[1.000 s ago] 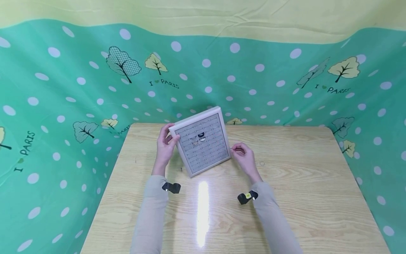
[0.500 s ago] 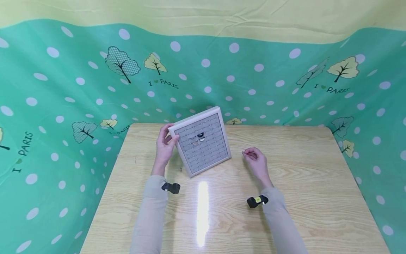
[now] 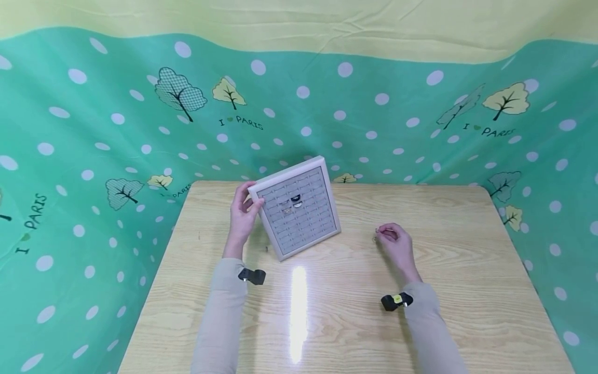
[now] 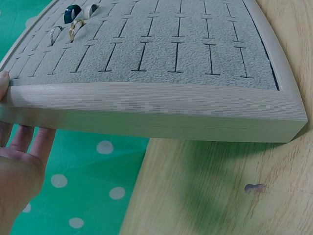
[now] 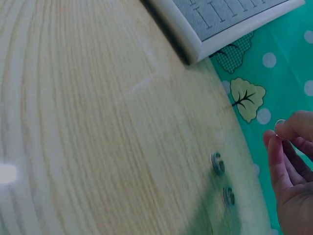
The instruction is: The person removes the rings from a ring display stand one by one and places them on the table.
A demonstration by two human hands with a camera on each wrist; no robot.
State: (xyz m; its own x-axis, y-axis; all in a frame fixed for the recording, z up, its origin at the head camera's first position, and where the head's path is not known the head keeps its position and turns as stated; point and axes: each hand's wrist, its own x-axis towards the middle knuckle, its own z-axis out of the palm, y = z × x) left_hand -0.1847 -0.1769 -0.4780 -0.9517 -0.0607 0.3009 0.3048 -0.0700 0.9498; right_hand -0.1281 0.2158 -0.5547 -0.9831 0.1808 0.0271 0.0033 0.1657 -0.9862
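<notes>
Fingers of your right hand [image 3: 397, 244] pinch a small ring [image 5: 279, 124] just above the wooden table [image 3: 467, 291], right of the grey ring tray [image 3: 299, 208]. Your left hand [image 3: 243, 215] grips the tilted tray's left edge. Two more rings [image 5: 221, 178] lie on the table nearby.

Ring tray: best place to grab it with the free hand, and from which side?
Probably the bare right frame edge of the ring tray, approached from the right. It stands tilted on its lower edge; the left hand grips the left edge, and the rings sit upper-centre. The right hand pinches a small ring.
</notes>
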